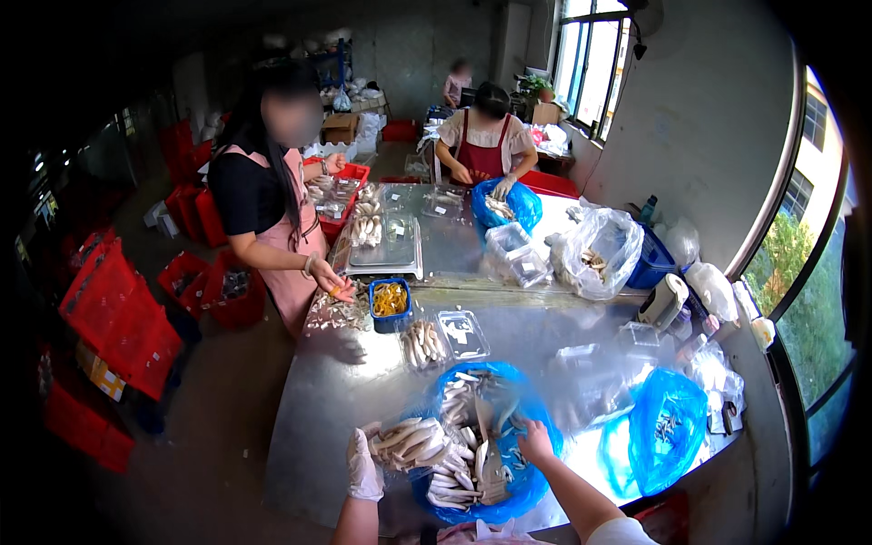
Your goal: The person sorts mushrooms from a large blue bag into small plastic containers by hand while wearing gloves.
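Observation:
My left hand point(366, 466), in a pale thin glove, grips a clear plastic tray heaped with long white mushrooms point(412, 443). The tray is tilted over the left rim of an open blue plastic bag point(538, 487). Inside the bag lie more long mushrooms point(453, 485) and, to the right, small broken bits. My right hand point(536, 441) reaches over the bag's right side with its fingers down; whether anything is between them is hidden. Just beyond the bag stand a filled clear tray point(424, 343) and an open clear lid point(464, 334).
A blue basket of rubber bands point(390, 300) and a scale point(385, 248) stand at the far left of the metal table point(327, 415). Another blue bag point(666, 432) is at right. Two co-workers stand around the table, one with an outstretched hand point(334, 283). Red crates point(119, 313) line the left.

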Demonstrator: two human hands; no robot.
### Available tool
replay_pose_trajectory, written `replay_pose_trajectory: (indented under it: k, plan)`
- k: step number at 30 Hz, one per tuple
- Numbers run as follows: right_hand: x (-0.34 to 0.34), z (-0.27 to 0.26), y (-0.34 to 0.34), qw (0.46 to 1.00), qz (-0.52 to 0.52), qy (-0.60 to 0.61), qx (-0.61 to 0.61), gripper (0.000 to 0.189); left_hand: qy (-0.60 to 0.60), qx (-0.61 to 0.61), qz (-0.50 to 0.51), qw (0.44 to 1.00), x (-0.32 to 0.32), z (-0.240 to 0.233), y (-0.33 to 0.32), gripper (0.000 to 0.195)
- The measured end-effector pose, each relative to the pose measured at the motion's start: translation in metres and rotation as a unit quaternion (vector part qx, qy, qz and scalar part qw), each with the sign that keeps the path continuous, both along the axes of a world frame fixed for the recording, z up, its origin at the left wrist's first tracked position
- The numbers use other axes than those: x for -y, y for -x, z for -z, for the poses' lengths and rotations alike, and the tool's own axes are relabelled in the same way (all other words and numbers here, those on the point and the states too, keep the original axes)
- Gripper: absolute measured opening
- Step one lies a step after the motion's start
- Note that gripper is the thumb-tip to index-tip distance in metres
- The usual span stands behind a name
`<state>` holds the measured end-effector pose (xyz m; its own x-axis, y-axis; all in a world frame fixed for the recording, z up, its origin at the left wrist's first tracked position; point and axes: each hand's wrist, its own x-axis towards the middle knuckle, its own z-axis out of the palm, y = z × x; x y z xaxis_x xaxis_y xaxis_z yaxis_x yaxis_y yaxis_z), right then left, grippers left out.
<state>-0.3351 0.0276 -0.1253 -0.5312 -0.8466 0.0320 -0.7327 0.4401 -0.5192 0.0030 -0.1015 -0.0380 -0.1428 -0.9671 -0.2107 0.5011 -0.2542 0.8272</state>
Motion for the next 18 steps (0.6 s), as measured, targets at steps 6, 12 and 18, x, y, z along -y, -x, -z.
replay_pose_trajectory:
  k: [6, 12, 18]
  plan:
    - [0.019, 0.015, 0.016, 0.996, 0.03, -0.066, -0.057, 0.062, -0.015, 0.002, -0.001, 1.0, 0.006, 0.014, -0.003, 0.052]
    - [0.055, 0.003, 0.024, 0.983, -0.03, -0.18, 0.01, 0.064, -0.02, -0.011, -0.008, 1.0, 0.012, 0.013, -0.006, 0.053]
    - [0.085, 0.006, 0.028, 0.989, 0.019, -0.143, 0.016, 0.046, -0.01, -0.019, -0.015, 1.0, 0.024, 0.0, -0.004, 0.052]
